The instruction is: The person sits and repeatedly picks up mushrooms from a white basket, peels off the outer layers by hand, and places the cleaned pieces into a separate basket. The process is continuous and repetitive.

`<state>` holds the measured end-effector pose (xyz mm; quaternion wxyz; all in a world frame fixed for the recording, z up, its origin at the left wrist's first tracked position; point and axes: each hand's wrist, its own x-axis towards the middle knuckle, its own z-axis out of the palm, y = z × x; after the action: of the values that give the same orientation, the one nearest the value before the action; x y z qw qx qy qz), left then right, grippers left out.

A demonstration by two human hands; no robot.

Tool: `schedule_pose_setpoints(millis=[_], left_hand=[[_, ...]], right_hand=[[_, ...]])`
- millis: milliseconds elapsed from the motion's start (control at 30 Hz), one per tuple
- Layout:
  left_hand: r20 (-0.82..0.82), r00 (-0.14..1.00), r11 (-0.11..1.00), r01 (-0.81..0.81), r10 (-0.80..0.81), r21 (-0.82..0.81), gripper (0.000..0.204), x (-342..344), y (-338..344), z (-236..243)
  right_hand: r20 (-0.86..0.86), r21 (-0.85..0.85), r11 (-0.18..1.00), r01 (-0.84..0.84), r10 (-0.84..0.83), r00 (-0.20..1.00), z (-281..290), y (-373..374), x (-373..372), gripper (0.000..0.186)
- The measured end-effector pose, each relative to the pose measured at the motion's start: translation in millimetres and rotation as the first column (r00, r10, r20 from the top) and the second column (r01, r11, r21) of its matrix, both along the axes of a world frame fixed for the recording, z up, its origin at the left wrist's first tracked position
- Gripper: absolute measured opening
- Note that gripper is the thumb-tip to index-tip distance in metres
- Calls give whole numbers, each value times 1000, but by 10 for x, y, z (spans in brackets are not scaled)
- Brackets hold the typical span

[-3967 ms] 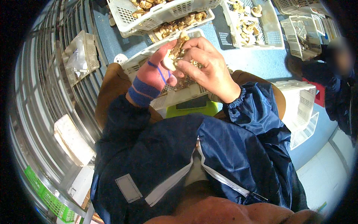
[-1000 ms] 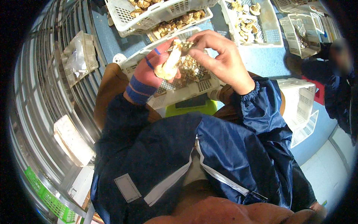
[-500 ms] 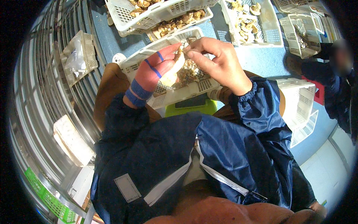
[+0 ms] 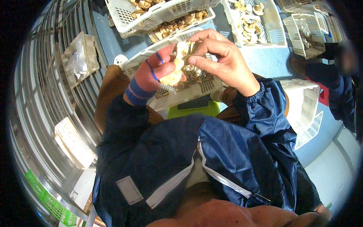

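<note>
My left hand (image 4: 153, 73), in a red glove with blue stripes, holds a pale tan mushroom piece (image 4: 172, 75). My bare right hand (image 4: 219, 60) pinches the upper part of the same piece with its fingertips. Both hands hover over a white slotted basket (image 4: 189, 92) that holds several mushroom pieces. The basket rests on a green scale (image 4: 193, 109) just below my hands.
More white baskets of mushrooms stand at the back (image 4: 159, 15) and back right (image 4: 261, 22). Empty white baskets (image 4: 306, 109) sit to the right. A metal wire rack (image 4: 41, 113) curves along the left. Another person in dark clothing (image 4: 344, 83) is at the far right.
My hands stayed over the basket, shifting slightly. The right fingers have moved along the mushroom piece held in the gloved left hand.
</note>
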<state>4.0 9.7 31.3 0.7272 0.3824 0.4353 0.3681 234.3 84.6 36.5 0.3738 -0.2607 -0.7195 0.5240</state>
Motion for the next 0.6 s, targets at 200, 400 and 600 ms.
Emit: schedule_pose_setpoints(millis=[200, 400, 600], left_hand=[[-63, 997, 996, 40, -46, -83, 70, -27, -9, -25], [10, 998, 990, 67, -66, -125, 69, -30, 5, 39], [133, 989, 997, 65, -59, -40, 69, -100, 7, -109]], right_hand=[[37, 38, 997, 60, -61, 997, -9, 12, -23, 16], [-33, -173, 977, 122, -129, 991, -133, -9, 0, 18], [-79, -116, 992, 42, -51, 996, -45, 17, -12, 18]])
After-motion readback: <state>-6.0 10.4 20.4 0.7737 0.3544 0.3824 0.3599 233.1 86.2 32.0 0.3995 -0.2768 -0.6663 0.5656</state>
